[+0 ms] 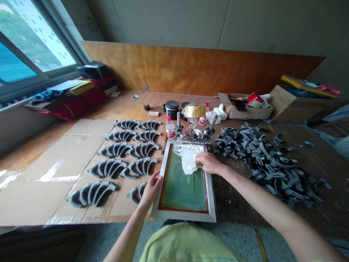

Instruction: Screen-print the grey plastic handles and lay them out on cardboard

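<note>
A silk-screen frame (211,196) with green mesh and a silver border lies on the wooden table in front of me. My right hand (208,162) is closed on a white cloth (188,160) and presses it onto the mesh near the frame's upper part. My left hand (151,188) grips the frame's left edge, fingers curled over the border. Left of the frame, dark curved pieces (109,167) lie fanned in neat rows on cardboard. To the right lies a loose heap of the same dark pieces (261,156).
Behind the frame stand a water bottle (170,128), black ink tubs (172,108), a roll of tape (195,110) and metal clamps (195,136). Open cardboard boxes (286,105) sit at the back right. Stacked folders (79,94) lie under the window at the left.
</note>
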